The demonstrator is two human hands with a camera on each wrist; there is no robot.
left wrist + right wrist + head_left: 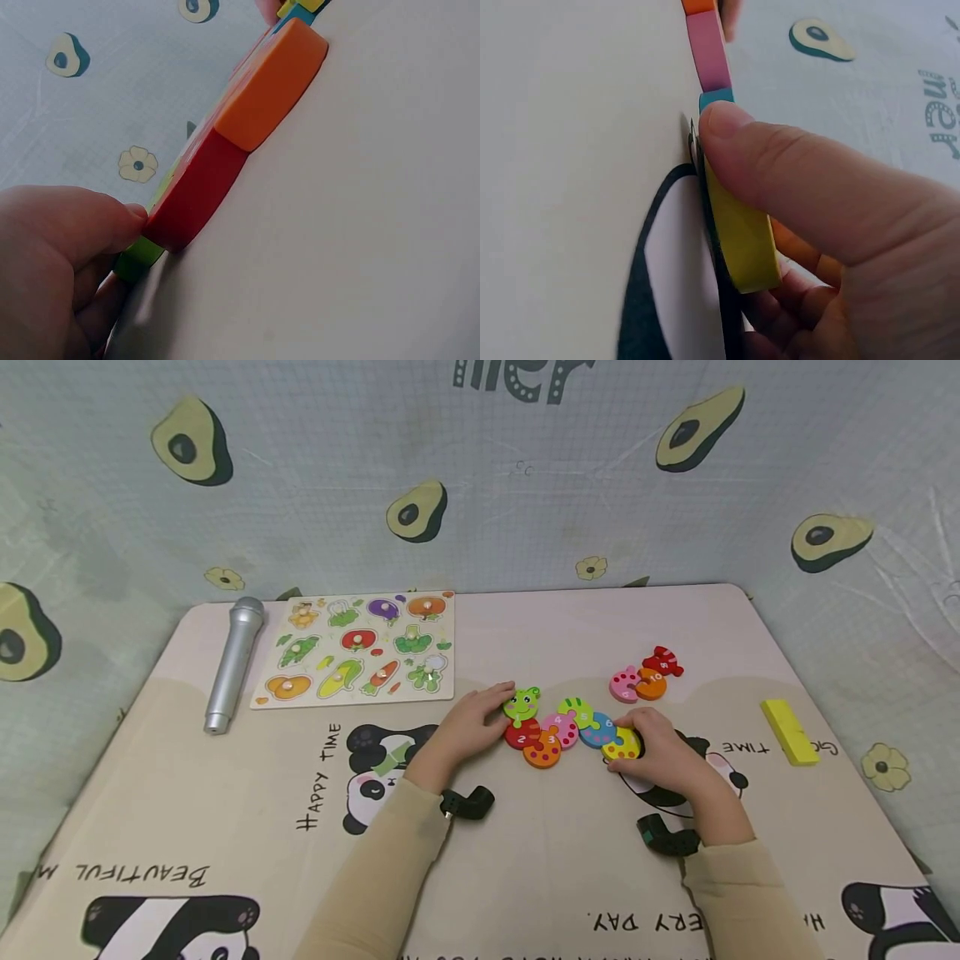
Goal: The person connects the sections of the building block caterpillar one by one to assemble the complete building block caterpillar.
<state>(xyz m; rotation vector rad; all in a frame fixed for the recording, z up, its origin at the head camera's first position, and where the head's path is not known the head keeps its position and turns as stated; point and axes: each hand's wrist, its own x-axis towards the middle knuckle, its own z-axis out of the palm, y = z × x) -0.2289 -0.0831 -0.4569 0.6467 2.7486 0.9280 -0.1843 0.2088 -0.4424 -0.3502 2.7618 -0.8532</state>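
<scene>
Wooden puzzle pieces with numbers form a winding caterpillar on the table. At its left end my left hand (pixel 471 727) holds the green caterpillar head (pixel 521 705), thumb on the near side in the left wrist view. Red (pixel 522 735), orange (pixel 543 750), pink (pixel 561 729), green (pixel 577 711) and blue (pixel 598 731) pieces follow, joined edge to edge. My right hand (pixel 663 756) grips the yellow puzzle piece (pixel 739 232) at the right end; its thumb presses the near edge and its other fingers curl around the far side.
Behind the right hand lie joined pink (pixel 624 685), orange (pixel 651 685) and red (pixel 663 662) pieces. A yellow block (pixel 790 732) is at the right. A vegetable puzzle board (pixel 352 652) and a silver microphone (pixel 234 664) lie at the back left of the panda-print table (pixel 540 852).
</scene>
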